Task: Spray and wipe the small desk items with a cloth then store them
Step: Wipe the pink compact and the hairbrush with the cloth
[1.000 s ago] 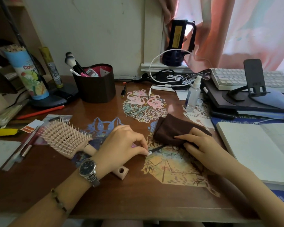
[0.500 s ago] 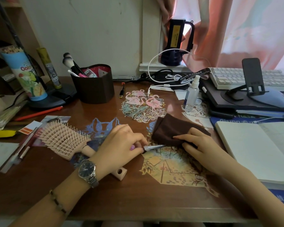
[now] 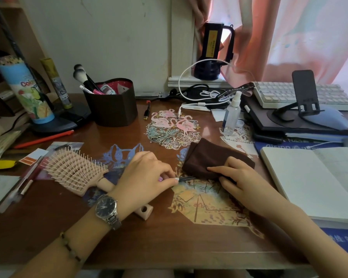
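Observation:
My left hand [image 3: 147, 175] pinches a thin, dark, pen-like tool [image 3: 186, 178] with a pale end; its tip runs under the near edge of the folded brown cloth [image 3: 207, 155]. My right hand [image 3: 241, 181] presses down on the cloth's near right part, fingers closed over the fabric. A clear spray bottle [image 3: 231, 115] stands upright beyond the cloth. A pink hairbrush [image 3: 74, 169] lies left of my left hand, its handle partly hidden under my wrist. A brown holder [image 3: 113, 109] with makeup brushes stands at the back left.
Paper cut-outs [image 3: 173, 129] lie under the desk surface. An open notebook [image 3: 317, 181] lies at the right, with a keyboard [image 3: 301, 93], phone stand [image 3: 303, 97] and mouse [image 3: 329, 119] behind it. A lamp base [image 3: 54, 125], coloured tube [image 3: 26, 91] and orange pen [image 3: 42, 139] sit left. Cables lie at the back.
The thin tool has slid slightly between my left fingers and the cloth edge. Both hands stay nearly in place.

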`<state>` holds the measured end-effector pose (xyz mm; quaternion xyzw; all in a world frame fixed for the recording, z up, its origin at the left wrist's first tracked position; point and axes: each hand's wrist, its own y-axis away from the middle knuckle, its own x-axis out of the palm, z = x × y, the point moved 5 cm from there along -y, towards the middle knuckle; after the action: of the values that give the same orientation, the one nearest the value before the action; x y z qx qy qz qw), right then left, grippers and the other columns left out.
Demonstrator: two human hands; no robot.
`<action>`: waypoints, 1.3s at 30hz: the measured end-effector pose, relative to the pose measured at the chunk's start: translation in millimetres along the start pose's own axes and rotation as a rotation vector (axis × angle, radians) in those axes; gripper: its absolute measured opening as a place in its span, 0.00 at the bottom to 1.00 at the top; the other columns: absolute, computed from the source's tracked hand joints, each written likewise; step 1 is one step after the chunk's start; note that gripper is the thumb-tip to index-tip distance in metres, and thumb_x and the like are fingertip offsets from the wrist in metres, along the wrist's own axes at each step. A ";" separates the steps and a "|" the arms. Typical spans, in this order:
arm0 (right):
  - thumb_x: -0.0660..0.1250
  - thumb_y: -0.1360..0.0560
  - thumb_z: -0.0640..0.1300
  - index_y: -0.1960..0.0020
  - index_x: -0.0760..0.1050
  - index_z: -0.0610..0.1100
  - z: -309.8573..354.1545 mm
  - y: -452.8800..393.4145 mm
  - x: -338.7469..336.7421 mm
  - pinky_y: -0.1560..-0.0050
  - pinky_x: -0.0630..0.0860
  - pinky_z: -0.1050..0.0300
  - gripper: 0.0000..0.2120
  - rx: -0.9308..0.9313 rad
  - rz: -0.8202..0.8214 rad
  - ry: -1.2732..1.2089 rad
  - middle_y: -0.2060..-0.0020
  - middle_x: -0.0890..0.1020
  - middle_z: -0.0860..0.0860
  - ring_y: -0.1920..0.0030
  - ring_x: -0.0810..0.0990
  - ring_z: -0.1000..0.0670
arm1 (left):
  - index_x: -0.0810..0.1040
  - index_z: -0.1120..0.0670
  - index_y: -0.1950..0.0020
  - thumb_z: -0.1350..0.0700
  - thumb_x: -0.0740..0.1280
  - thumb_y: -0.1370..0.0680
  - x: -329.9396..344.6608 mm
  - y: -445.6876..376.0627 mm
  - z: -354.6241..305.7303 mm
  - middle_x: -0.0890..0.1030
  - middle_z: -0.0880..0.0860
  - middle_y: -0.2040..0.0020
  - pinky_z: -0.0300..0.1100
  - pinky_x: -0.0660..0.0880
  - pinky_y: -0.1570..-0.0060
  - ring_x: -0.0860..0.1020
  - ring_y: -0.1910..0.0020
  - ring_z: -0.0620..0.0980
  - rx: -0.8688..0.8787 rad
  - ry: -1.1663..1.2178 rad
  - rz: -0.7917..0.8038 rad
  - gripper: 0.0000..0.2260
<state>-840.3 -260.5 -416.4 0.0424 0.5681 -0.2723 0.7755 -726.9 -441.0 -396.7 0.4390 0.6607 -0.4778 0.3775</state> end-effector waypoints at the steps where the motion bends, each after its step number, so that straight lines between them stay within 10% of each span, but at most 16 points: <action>1: 0.61 0.22 0.43 0.32 0.71 0.53 0.3 0.0 -0.2 0.50 0.73 0.55 0.18 0.000 -0.001 0.004 0.55 0.71 0.54 0.54 0.71 0.55 | 0.81 0.42 0.54 0.40 0.67 0.27 -0.2 0.0 0.4 0.74 0.38 0.65 0.35 0.56 0.49 0.68 0.54 0.41 -0.006 0.019 -0.004 0.09; 39: 0.57 0.24 0.44 0.36 0.75 0.44 60.1 -5.6 22.4 0.67 0.72 0.53 0.19 -0.229 -0.027 0.215 0.59 0.73 0.51 0.62 0.72 0.49 | 0.82 0.45 0.64 0.44 0.75 0.35 8.2 -4.0 2.1 0.81 0.43 0.68 0.37 0.61 0.51 0.73 0.56 0.43 -0.066 0.065 -0.062 0.07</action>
<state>-786.7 -296.3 -414.3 -0.0249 0.6758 -0.2100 0.7061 -733.2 -441.8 -403.5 0.4210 0.7012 -0.4528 0.3551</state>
